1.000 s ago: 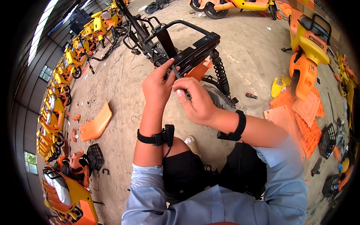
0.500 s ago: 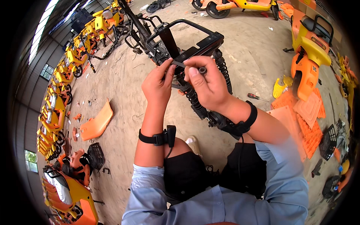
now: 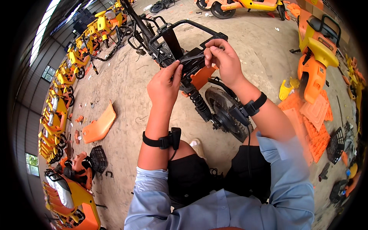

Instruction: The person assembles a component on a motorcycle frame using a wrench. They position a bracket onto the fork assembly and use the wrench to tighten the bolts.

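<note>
We pinch a thin black strap (image 3: pixel 193 58) at the stripped scooter frame (image 3: pixel 172 42), right hand (image 3: pixel 224 61) gripping one end, left hand (image 3: pixel 165 82) the other. It looks light, flexible; best held near its ends. Shock spring (image 3: pixel 197 101) below.

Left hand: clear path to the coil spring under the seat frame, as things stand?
Probably yes. The left hand is on the black frame part just above the coil spring, and nothing lies between them; the right hand works higher up, out of the way.
</note>
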`<state>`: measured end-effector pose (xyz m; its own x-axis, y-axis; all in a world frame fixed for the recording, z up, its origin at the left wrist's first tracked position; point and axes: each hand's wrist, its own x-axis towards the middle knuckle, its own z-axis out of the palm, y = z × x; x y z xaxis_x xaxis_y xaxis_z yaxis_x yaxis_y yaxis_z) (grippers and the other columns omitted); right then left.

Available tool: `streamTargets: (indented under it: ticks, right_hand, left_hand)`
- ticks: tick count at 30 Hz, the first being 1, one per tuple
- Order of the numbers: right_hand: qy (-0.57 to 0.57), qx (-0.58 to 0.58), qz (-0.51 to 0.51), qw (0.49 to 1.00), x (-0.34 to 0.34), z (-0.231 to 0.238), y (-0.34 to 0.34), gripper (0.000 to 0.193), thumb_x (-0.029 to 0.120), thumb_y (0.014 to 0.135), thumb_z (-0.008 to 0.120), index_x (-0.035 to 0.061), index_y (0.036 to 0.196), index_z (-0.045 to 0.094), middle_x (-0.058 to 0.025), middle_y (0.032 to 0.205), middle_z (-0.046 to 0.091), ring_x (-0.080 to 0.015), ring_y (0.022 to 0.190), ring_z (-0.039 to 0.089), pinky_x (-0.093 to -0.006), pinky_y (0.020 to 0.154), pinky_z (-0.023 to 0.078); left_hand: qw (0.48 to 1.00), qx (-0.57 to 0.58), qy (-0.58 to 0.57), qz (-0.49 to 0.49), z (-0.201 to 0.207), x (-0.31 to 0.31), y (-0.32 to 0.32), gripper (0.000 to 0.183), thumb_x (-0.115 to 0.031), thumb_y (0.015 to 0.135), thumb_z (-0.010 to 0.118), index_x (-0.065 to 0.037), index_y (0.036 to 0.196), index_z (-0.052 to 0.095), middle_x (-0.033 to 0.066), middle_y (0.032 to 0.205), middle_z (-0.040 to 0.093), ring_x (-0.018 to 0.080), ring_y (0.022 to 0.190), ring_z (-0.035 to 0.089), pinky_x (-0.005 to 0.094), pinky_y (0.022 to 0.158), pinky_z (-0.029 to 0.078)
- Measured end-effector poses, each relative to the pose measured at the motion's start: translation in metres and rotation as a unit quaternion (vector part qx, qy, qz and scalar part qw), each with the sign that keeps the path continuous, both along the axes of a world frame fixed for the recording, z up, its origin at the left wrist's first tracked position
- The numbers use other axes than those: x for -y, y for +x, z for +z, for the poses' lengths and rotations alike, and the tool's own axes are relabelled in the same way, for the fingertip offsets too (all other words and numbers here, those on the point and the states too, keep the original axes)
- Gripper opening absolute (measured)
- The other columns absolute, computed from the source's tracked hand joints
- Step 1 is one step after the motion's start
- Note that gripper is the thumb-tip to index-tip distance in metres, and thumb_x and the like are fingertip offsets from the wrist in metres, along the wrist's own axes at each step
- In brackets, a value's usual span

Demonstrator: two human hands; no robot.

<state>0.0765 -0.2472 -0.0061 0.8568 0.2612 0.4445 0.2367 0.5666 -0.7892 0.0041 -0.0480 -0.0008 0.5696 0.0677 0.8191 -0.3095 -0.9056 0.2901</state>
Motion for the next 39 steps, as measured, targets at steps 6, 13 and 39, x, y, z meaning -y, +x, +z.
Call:
streamTargets:
  ticks: [6, 13, 39]
  right_hand:
    - [-0.148, 0.308, -0.193, 0.920, -0.039, -0.033, -0.078, 0.015, 0.010, 0.105, 0.058, 0.0034, 0.118, 0.055, -0.0130, 0.098, 0.064, -0.0291, 0.087, 0.066, -0.0387, 0.080, 0.053]
    - [-0.211, 0.400, -0.189, 0.871, -0.076, -0.036, -0.108, 0.022, 0.005, 0.093, 0.063, 0.0040, 0.115, 0.060, -0.0131, 0.102, 0.062, -0.0361, 0.094, 0.060, -0.0433, 0.084, 0.051]
    - [-0.012, -0.014, 0.038, 0.999, -0.031, -0.008, -0.047, 0.023, 0.022, 0.111, 0.052, 0.0049, 0.124, 0.058, -0.0058, 0.106, 0.069, -0.0083, 0.082, 0.062, -0.0244, 0.071, 0.052]
  left_hand:
    - [0.999, -0.046, -0.026, -0.001, -0.006, -0.010, -0.003, 0.021, -0.026, 0.088, 0.083, -0.018, 0.108, 0.081, 0.0055, 0.079, 0.073, 0.0201, 0.063, 0.066, 0.0302, 0.058, 0.051]
    - [0.999, -0.038, -0.021, 0.015, -0.006, -0.005, -0.001, 0.024, -0.030, 0.086, 0.085, -0.022, 0.108, 0.081, 0.0066, 0.078, 0.072, 0.0233, 0.063, 0.066, 0.0313, 0.058, 0.051]
    - [0.996, -0.042, -0.054, -0.049, -0.011, -0.018, 0.003, 0.022, -0.022, 0.093, 0.079, -0.015, 0.114, 0.081, 0.0081, 0.084, 0.076, 0.0192, 0.070, 0.072, 0.0294, 0.063, 0.055]
